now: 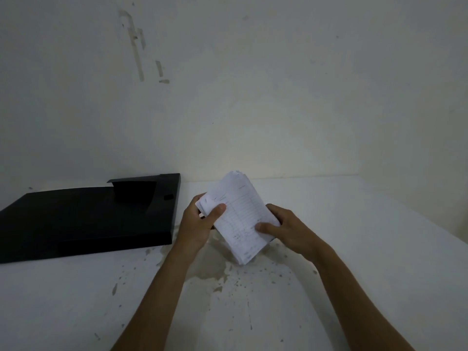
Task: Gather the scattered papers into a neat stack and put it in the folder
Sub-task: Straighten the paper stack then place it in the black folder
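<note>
Both hands, left hand (200, 221) and right hand (286, 229), grip the paper stack (240, 216) tilted on the counter (354, 249), fingers curled round its sides, apparently squaring edges beside the open folder (83, 219).

Matt white printed paper stack (238, 219), matt black folder (83, 219), chipped painted table (354, 249)

Both forearms reach fwd, bare, converging toward centre. Left hand (200, 224) grips the paper stack (240, 216) w/ thumb across its top face, fingers curled behind. Right hand (286, 229) grips opposite edge, thumb on top.
</note>
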`<action>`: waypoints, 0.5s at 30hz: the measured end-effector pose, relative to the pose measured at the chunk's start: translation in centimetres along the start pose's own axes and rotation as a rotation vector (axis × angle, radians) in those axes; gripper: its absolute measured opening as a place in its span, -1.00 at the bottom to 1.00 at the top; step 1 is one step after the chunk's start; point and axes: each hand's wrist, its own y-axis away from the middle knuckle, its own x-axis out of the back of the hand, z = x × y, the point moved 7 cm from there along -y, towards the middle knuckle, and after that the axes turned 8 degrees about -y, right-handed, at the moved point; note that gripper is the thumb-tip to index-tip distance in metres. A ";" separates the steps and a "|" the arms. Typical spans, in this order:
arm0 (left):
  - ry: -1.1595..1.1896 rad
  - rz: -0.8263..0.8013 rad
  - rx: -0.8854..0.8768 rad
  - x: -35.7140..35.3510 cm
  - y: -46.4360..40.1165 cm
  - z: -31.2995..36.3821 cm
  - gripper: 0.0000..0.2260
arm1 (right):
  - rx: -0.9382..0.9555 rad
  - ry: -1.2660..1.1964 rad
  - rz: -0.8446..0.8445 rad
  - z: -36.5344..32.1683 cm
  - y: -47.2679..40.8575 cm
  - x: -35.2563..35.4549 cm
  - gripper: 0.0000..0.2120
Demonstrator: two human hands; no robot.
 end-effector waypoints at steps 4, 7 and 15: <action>0.038 -0.006 0.051 0.0 0.5 -0.3 -0.74 | -0.009 -0.222 0.122 -0.1 0.6 1.5 -0.76; 0.018 -0.092 0.081 -0.7 0.8 -0.7 -0.73 | -0.051 -0.403 0.269 0.6 0.4 2.0 -0.67; 0.099 -0.067 0.170 -2.7 1.1 -1.1 -0.68 | -0.088 -0.400 0.278 -1.8 -1.8 2.1 -0.66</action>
